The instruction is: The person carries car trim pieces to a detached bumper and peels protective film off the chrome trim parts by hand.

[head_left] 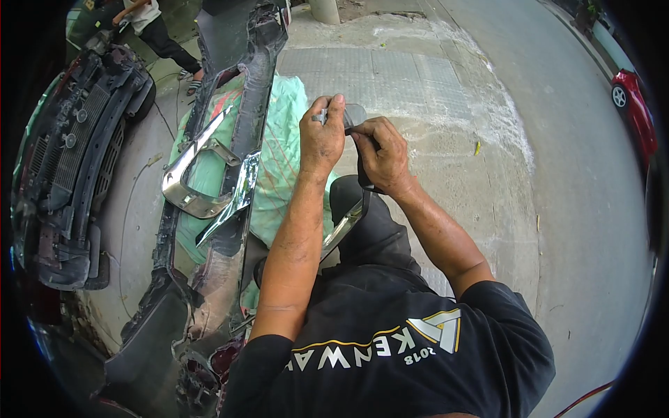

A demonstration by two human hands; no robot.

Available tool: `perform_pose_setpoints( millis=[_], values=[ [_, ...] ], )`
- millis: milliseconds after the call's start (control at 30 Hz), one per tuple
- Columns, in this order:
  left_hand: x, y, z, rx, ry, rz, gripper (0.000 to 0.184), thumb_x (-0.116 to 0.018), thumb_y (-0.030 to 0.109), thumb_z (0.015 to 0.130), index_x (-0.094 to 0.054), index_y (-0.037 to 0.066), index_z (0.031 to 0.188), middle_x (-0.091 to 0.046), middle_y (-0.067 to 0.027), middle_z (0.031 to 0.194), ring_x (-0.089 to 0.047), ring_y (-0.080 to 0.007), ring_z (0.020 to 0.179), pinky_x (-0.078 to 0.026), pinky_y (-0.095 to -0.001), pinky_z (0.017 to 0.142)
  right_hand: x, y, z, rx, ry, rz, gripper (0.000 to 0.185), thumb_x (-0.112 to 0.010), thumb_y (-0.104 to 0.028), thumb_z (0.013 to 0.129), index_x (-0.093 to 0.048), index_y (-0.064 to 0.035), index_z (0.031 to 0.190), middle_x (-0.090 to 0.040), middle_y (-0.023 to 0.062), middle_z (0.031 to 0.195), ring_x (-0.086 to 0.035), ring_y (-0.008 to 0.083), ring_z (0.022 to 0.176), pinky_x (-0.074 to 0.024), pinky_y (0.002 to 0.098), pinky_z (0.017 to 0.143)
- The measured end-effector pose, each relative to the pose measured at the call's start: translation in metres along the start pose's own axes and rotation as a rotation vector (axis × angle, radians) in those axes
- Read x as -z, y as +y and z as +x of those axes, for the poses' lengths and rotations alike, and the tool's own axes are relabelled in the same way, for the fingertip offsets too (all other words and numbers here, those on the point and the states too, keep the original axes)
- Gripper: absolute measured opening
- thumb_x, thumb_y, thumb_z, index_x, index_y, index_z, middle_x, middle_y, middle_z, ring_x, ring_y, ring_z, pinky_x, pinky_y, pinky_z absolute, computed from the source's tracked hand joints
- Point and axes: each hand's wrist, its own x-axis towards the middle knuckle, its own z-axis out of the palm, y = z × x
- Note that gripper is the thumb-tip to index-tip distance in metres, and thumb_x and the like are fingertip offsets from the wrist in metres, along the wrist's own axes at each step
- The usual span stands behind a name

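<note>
Toward the left edge of the pavement (488, 230) I see a vehicle's uncovered front end (63, 202), its radiator showing, and a thin cable (123, 237) on the ground beside it. Near the far left corner I have another person (162, 35) in dark trousers. A round post (325, 10) rises at the far edge; a yellowish leaf (477, 148) lies toward the right edge; across the road (585, 209) stands a red car (639, 118).

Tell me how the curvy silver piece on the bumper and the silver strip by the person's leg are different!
The curvy silver piece bends round a wide opening, but what shows of the silver strip looks narrow and nearly straight. The curvy silver piece lies on the bumper, while the silver strip slants beside the leg, below the right hand. Both are shiny.
</note>
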Motion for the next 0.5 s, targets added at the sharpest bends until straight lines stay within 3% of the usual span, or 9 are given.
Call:
perform_pose_setpoints(
  millis=[433,500],
  values=[
    [0.006,-0.016,0.006,0.021,0.026,-0.016,0.037,-0.055,0.034,0.096,-0.060,-0.002,0.087,-0.056,-0.0042,0.070,-0.050,-0.0119,0.066,-0.044,-0.0291,0.060,-0.011,-0.005,-0.026,-0.027,-0.014,0.065,0.012,-0.066,0.005,0.078,-0.061,-0.0010,0.087,-0.062,0.0130,0.082,-0.061,0.0279,0.073,-0.0490,0.0359,0.063],
    [0.013,-0.019,0.007,0.075,-0.011,-0.104,0.036,-0.056,0.035,0.096,-0.059,0.000,0.093,-0.059,-0.0040,0.076,-0.056,-0.0117,0.068,-0.051,-0.0285,0.061,-0.012,-0.008,-0.038,-0.039,-0.064,0.089,0.010,-0.067,0.002,0.080,-0.061,-0.0003,0.087,-0.062,0.0124,0.081,-0.061,0.0268,0.072,-0.0487,0.0354,0.063]
  ],
)
